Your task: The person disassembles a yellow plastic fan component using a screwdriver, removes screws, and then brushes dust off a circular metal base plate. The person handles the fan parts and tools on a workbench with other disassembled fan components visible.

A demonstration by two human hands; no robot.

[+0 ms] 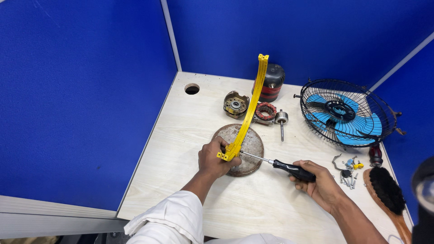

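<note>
My left hand [214, 159] grips the lower end of a long curved yellow bracket [250, 107], which stands up from a round rusty metal base plate [247, 145]. A screwdriver [281, 165] with a black handle is held in my right hand [322, 183]. Its shaft points left, and the tip meets the foot of the yellow bracket just above the plate.
Behind the plate lie a motor end cover [236, 104], a stator with copper windings [265, 112], a rotor on a shaft [281, 120] and a black and red motor housing [272, 82]. A caged blue fan [345, 113], loose screws [349, 171] and a wooden brush [387, 194] sit right. A cable hole [192, 89] is far left.
</note>
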